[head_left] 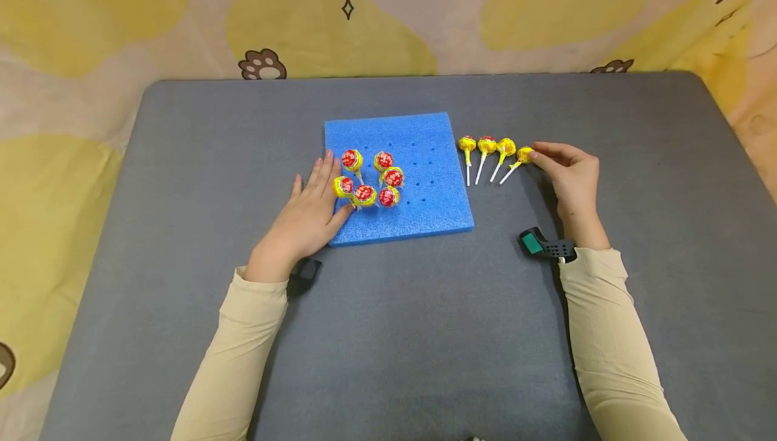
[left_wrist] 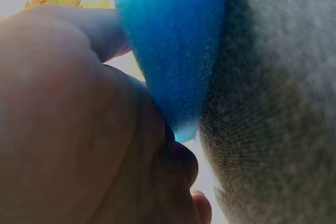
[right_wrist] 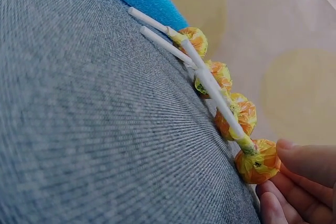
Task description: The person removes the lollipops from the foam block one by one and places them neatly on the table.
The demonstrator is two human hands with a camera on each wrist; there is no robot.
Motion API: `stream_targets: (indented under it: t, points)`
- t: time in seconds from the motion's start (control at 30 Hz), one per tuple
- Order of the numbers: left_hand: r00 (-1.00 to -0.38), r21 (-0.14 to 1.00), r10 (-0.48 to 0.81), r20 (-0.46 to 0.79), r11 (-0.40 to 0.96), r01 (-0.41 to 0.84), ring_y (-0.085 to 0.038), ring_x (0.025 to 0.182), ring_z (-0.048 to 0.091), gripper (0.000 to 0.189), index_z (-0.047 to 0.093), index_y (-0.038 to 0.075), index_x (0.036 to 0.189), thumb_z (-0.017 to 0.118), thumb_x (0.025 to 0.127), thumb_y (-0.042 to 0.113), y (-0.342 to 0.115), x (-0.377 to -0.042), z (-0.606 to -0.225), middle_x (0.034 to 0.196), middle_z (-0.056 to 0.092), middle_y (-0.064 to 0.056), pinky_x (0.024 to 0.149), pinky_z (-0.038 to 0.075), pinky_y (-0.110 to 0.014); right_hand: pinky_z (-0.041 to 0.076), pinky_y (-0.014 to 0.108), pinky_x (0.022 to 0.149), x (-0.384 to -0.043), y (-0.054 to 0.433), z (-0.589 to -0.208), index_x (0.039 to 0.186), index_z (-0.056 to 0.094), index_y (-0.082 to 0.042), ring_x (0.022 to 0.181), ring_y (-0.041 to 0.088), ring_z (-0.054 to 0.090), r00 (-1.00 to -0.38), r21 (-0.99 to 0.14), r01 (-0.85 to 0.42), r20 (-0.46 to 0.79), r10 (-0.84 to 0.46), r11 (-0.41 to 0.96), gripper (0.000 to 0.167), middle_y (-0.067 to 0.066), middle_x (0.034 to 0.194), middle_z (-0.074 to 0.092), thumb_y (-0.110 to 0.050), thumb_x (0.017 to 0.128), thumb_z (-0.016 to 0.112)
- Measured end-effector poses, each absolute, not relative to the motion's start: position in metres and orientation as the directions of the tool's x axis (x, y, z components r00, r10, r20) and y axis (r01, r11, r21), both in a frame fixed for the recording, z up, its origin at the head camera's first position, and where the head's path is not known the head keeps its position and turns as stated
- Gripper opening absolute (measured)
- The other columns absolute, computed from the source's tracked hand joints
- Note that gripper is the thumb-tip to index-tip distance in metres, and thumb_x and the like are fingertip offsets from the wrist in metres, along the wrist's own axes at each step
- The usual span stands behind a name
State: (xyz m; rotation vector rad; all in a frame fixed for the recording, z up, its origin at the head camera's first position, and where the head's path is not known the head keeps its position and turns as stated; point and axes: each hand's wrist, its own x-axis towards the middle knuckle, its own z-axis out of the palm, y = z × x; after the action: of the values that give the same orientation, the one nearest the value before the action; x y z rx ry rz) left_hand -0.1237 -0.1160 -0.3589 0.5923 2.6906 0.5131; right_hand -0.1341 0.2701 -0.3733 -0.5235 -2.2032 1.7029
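Note:
My left hand [head_left: 309, 215] lies with fingers extended along the left edge of a blue foam block [head_left: 437, 215]. Several lollipops [head_left: 363, 195] in red and yellow wrappers stand in the block's left half, close to the left thumb. To the right of the block, my right hand [head_left: 570, 174] pinches the wrapped head of a lollipop [right_wrist: 257, 162] between thumb and fingers; its white stick points down and left in the head view. Three more lollipops [head_left: 487, 145] lie beside it in a row on the table. In the left wrist view the foam's side [left_wrist: 173, 40] shows next to the hand.
Rows of small holes [head_left: 417, 184] mark the right half of the foam. The grey table [head_left: 425, 333] extends around it, with a patterned yellow and cream cloth [head_left: 388, 30] behind. Each wrist wears a dark strapped device [head_left: 543, 245].

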Motion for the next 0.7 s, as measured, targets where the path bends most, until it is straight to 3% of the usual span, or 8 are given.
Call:
stream_targets:
  t: [0.2,0.47,0.7]
  points:
    - [-0.857,0.410,0.455,-0.241,0.848,0.335,-0.023,0.143,-0.012,0.074,-0.003,0.004,0.150,0.040,0.099,0.036,-0.115,-0.125,-0.360,0.156,-0.014,-0.008,0.112,-0.005,-0.050,0.048,0.016,0.067,-0.134,0.273,-0.373,0.097,0.074,0.001,0.076,0.008,0.063,-0.883,-0.986,0.071,0.010,0.470,0.153,0.020,-0.006,0.081,0.069,-0.003,0.078,0.075]
    - [-0.857,0.410,0.456,-0.240,0.848,0.336,-0.023,0.143,-0.011,0.074,-0.001,0.005,0.151,0.041,0.098,0.037,-0.116,-0.123,-0.360,0.157,-0.012,-0.008,0.112,-0.004,-0.051,0.052,0.018,0.066,-0.132,0.273,-0.372,0.090,0.073,0.005,0.073,0.014,0.066,-0.857,-0.988,-0.080,-0.001,0.516,-0.135,0.017,0.005,0.079,0.071,0.010,0.073,0.074]
    - [-0.856,0.410,0.455,-0.247,0.849,0.333,-0.022,0.143,-0.011,0.074,-0.002,0.005,0.151,0.040,0.099,0.037,-0.116,-0.124,-0.359,0.157,-0.012,-0.008,0.112,-0.004,-0.050,0.053,0.021,0.063,-0.134,0.264,-0.365,0.085,0.072,0.009,0.067,0.017,0.066,-0.853,-0.954,-0.205,0.065,0.518,-0.217,0.014,0.011,0.077,0.070,0.012,0.071,0.074]
